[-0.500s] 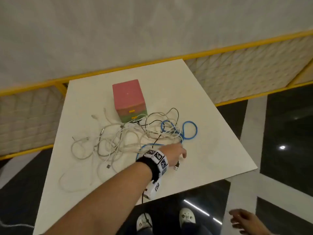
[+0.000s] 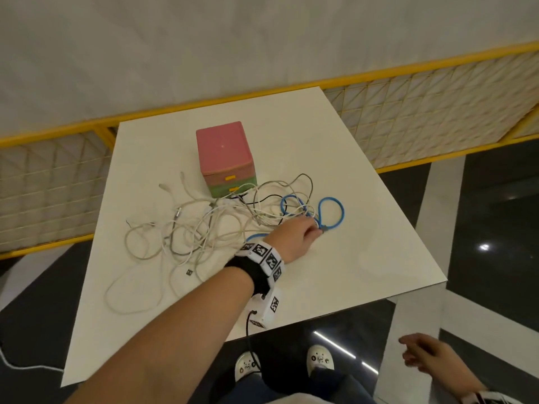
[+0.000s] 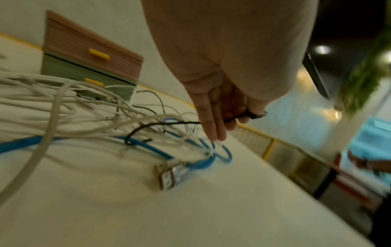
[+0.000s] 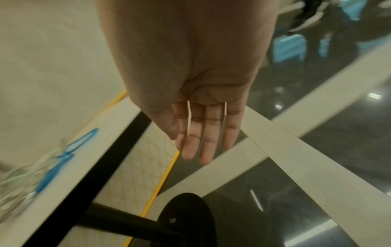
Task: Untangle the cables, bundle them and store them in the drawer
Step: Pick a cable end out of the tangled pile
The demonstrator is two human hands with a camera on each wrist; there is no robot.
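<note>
A tangle of white cables [image 2: 204, 225] lies on the white table [image 2: 350, 272] in front of a small drawer box [image 2: 224, 153], pink above and green below, with yellow handles. A blue cable [image 2: 332, 212] loops at the tangle's right side. My left hand [image 2: 312, 230] reaches to those loops. In the left wrist view it [image 3: 222, 127] pinches a thin black cable [image 3: 160, 124], whose plug sticks out past the fingers. The blue cable's connector [image 3: 173, 173] lies on the table below the hand. My right hand [image 2: 414, 354] hangs open off the table, fingers straight [image 4: 203, 150].
Both drawers [image 3: 91, 56] of the box are closed. A yellow-framed mesh fence [image 2: 437, 112] runs behind and to the right of the table. Below the near edge are the table's black foot [image 4: 186, 217], my shoes and dark floor.
My left hand has moved forward from the table's near part to the blue loops, carrying the black cable's plug with it. The right hand stays low at the right.
</note>
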